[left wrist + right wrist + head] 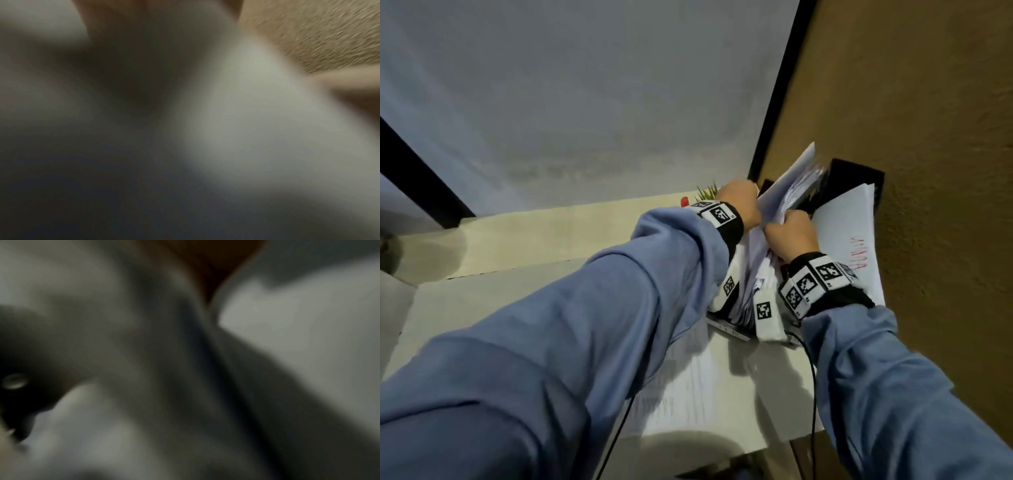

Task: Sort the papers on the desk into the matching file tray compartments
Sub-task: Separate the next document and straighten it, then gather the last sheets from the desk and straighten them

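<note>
— Where are the papers now?

— The stack of papers [784, 202] stands in the black file tray [852, 178], right of centre in the frame, against the brown wall [928, 137]. One sheet with red writing [856, 246] leans in the compartment on the right.

— And your hands?

— My left grip [739, 198] is curled around the left edge of the stack. My right grip [791, 233] pinches the sheets from the lower side. Both wrist views are too blurred to show the fingers.

— Anything else on the bench [739, 394]?

— A printed sheet [688, 394] lies flat at lower centre, under my left sleeve [585, 308].
</note>
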The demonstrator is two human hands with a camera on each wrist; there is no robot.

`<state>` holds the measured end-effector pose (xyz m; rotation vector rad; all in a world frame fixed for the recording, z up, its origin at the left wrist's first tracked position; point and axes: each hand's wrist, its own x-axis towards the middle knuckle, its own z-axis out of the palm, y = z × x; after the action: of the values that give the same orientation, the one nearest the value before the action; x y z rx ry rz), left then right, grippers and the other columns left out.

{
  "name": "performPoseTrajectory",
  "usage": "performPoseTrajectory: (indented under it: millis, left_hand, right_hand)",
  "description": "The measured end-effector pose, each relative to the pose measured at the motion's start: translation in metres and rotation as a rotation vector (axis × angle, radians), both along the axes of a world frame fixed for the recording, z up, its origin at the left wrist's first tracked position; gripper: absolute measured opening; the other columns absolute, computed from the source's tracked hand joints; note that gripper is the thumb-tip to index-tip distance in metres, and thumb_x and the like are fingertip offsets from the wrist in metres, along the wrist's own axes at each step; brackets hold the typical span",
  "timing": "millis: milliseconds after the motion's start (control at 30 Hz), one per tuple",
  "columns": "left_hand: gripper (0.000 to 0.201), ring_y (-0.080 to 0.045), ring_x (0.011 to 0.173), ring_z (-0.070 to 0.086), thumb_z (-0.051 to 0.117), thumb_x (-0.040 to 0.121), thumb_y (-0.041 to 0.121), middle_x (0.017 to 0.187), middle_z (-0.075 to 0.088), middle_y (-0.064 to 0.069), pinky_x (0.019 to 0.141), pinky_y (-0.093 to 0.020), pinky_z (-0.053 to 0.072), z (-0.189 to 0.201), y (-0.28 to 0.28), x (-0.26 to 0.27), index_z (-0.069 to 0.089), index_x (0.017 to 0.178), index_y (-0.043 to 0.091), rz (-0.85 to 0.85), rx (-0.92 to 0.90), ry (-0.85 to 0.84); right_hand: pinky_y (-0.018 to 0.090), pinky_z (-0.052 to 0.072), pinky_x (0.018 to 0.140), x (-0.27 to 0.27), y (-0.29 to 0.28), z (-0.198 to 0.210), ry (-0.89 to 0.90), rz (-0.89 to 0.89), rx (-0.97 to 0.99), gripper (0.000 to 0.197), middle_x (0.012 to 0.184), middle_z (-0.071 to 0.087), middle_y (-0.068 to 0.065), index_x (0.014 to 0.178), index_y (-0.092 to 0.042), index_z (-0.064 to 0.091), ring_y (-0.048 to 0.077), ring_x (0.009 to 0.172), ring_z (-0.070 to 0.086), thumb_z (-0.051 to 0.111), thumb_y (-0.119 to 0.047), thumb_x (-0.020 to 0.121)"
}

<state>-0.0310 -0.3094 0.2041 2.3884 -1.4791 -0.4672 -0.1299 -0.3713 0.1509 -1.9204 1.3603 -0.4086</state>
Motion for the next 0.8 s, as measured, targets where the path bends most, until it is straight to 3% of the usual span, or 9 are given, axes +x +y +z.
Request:
performPoseTrajectory:
  millis: [133, 233, 367, 433, 500, 567, 633, 700, 800]
  left_hand:
    - [0.043, -0.028, 0.079, 0.057, 0.051, 0.093, 0.038, 0.095, 0.065, -0.019, 0.066, -0.028, 0.039, -0.041, -0.006, -0.001, 0.065, 0.099, -0.002, 0.014, 0.094, 0.159]
    - [0.053, -0.027, 0.079, 0.06, 0.044, 0.094, 0.05, 0.093, 0.066, -0.014, 0.07, -0.03, 0.048, -0.059, 0.001, 0.002, 0.066, 0.103, 0.004, 0.045, 0.063, 0.282]
    - [0.053, -0.022, 0.085, 0.062, 0.039, 0.094, 0.055, 0.095, 0.066, -0.009, 0.076, -0.035, 0.051, -0.051, 0.027, 0.011, 0.063, 0.104, 0.009, 0.138, -0.155, 0.384]
    - [0.048, -0.02, 0.085, 0.065, 0.04, 0.094, 0.053, 0.095, 0.069, -0.007, 0.077, -0.036, 0.055, -0.052, 0.052, 0.025, 0.063, 0.101, 0.011, 0.24, -0.287, 0.497]
    - [0.042, -0.025, 0.083, 0.067, 0.044, 0.095, 0.046, 0.09, 0.07, -0.011, 0.078, -0.039, 0.056, -0.068, 0.088, 0.045, 0.064, 0.092, 0.009, 0.369, -0.357, 0.474]
    - [0.032, -0.03, 0.087, 0.065, 0.052, 0.092, 0.037, 0.09, 0.07, -0.012, 0.08, -0.038, 0.053, -0.099, 0.13, 0.062, 0.064, 0.088, 0.008, 0.531, -0.295, 0.384]
    - [0.024, -0.032, 0.1, 0.061, 0.057, 0.089, 0.027, 0.104, 0.067, -0.015, 0.085, -0.034, 0.046, -0.136, 0.177, 0.071, 0.062, 0.099, 0.006, 0.695, -0.091, 0.33]
    - [0.037, -0.035, 0.112, 0.055, 0.057, 0.089, 0.026, 0.121, 0.058, -0.018, 0.09, -0.035, 0.043, -0.17, 0.225, 0.072, 0.054, 0.116, 0.002, 0.819, 0.154, 0.347]
    - [0.048, -0.038, 0.116, 0.05, 0.054, 0.088, 0.029, 0.13, 0.047, -0.019, 0.094, -0.042, 0.045, -0.203, 0.277, 0.058, 0.044, 0.125, 0.001, 0.986, 0.309, 0.405]
  right_hand:
    - [0.035, 0.049, 0.08, 0.004, 0.006, -0.02, 0.156, 0.07, 0.035, 0.044, 0.118, 0.062, 0.018, 0.123, -0.007, 0.053, 0.035, 0.103, 0.061, 0.05, -0.026, 0.084]
    - [0.029, 0.045, 0.07, -0.001, 0.01, -0.03, 0.103, 0.064, 0.126, 0.046, 0.118, 0.062, 0.017, 0.126, -0.008, 0.051, 0.031, 0.096, 0.061, 0.05, -0.03, 0.085]
    - [0.028, 0.045, 0.084, -0.006, 0.023, -0.007, -0.036, 0.055, 0.011, 0.057, 0.121, 0.06, 0.011, 0.134, -0.012, 0.044, 0.026, 0.109, 0.059, 0.06, -0.034, 0.084]
    - [0.028, 0.047, 0.082, -0.011, 0.046, 0.015, -0.27, 0.081, -0.066, 0.053, 0.101, 0.064, 0.003, 0.135, -0.017, 0.046, 0.015, 0.093, 0.061, 0.061, -0.033, 0.086]
    - [0.023, 0.045, 0.064, -0.017, 0.08, 0.03, -0.507, 0.192, -0.085, 0.03, 0.069, 0.054, -0.003, 0.116, -0.019, 0.058, 0.008, 0.064, 0.051, 0.062, -0.025, 0.087]
    - [0.02, 0.039, 0.055, -0.018, 0.118, 0.021, -0.543, 0.376, 0.019, 0.01, 0.062, 0.048, 0.0, 0.096, -0.015, 0.063, 0.009, 0.056, 0.044, 0.062, -0.019, 0.088]
    - [0.021, 0.039, 0.052, -0.015, 0.149, -0.013, -0.389, 0.524, 0.209, 0.006, 0.06, 0.049, 0.0, 0.089, -0.014, 0.064, 0.011, 0.054, 0.045, 0.062, -0.02, 0.087]
    - [0.025, 0.046, 0.06, -0.014, 0.169, -0.066, -0.087, 0.559, 0.343, 0.014, 0.069, 0.057, 0.0, 0.097, -0.015, 0.064, 0.014, 0.063, 0.054, 0.06, -0.022, 0.087]
    - [0.029, 0.045, 0.089, -0.019, 0.18, -0.135, 0.292, 0.471, 0.308, 0.032, 0.116, 0.058, 0.011, 0.115, -0.007, 0.057, 0.024, 0.106, 0.056, 0.055, -0.023, 0.088]
